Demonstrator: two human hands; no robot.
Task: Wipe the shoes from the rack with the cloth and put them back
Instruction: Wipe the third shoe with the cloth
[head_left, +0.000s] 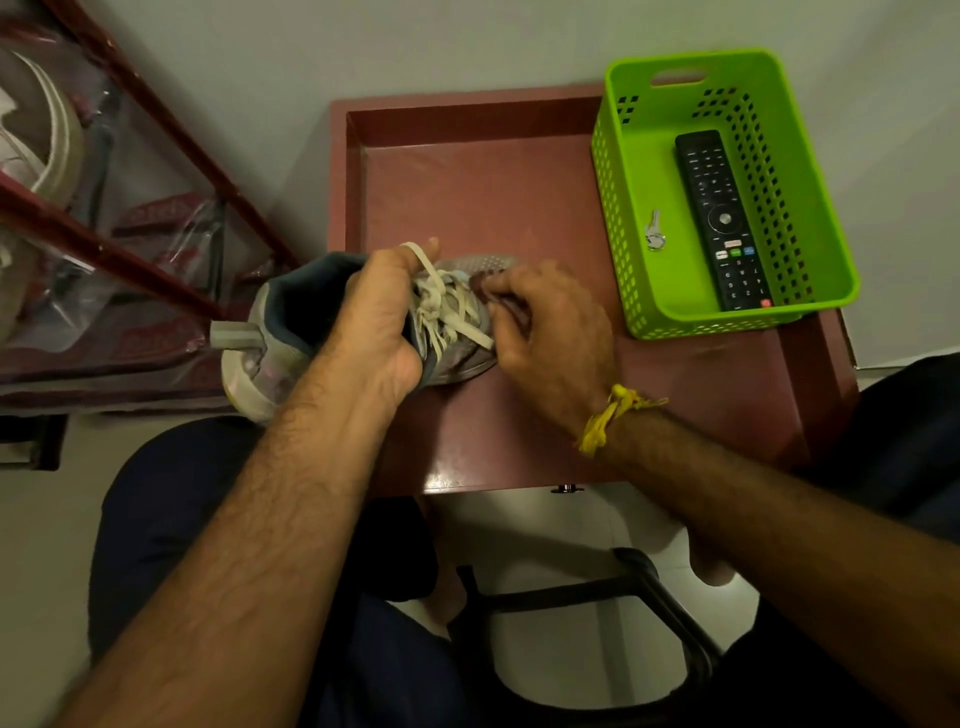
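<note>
A grey sneaker (270, 358) with pale laces lies on its side at the left edge of the maroon table (519, 208), heel toward me. My left hand (379, 322) grips it across the tongue and collar. My right hand (550, 332) pinches a dark maroon cloth (493, 296) and presses it against the upper beside the laces; most of the cloth is hidden under the fingers. The toe of the sneaker is partly covered by both hands.
A red metal shoe rack (156, 119) stands at the left, holding a white shoe (47, 135) and plastic-wrapped footwear. A green basket (810, 208) at the table's right holds a remote (722, 218) and a key (654, 231). A dark stool frame (597, 592) is below.
</note>
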